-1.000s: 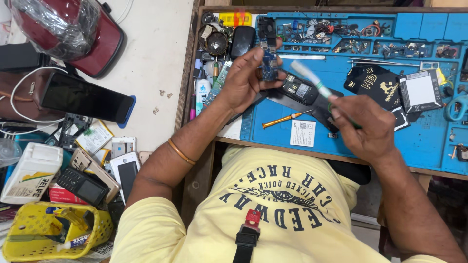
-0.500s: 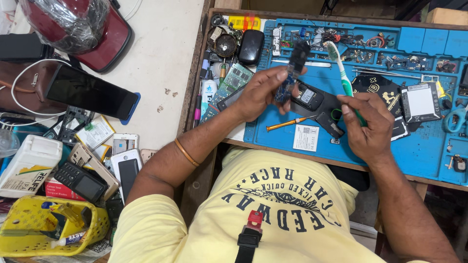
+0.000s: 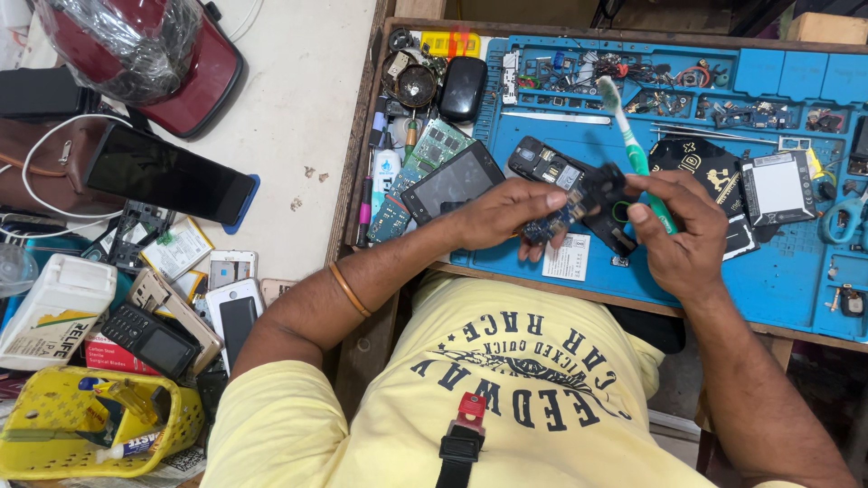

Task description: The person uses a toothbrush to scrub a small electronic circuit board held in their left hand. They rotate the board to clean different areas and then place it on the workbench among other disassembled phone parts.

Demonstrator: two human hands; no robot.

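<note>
Your left hand (image 3: 506,215) grips a small phone circuit board (image 3: 565,210) near the middle of the frame, fingers clenched around its lower edge, holding it just above the blue repair mat (image 3: 778,280). Your right hand (image 3: 678,230) is closed on a green-handled toothbrush (image 3: 633,145), thumb and fingers pinching the handle, with the white bristle head pointing toward the top of the frame (well clear of the board). The two hands sit close together, almost touching at the board.

Just behind the board, an opened black phone body (image 3: 542,163) lies on the mat, and a dark display panel (image 3: 452,181) lies tilted to its left, above your left wrist. A white paper label (image 3: 568,258) lies on the mat below your left fingers. To the right of your right hand sit a black printed pouch (image 3: 705,167) and a phone battery (image 3: 778,188). A black computer mouse (image 3: 463,88) rests at the upper middle, beside the mat's edge.
</note>
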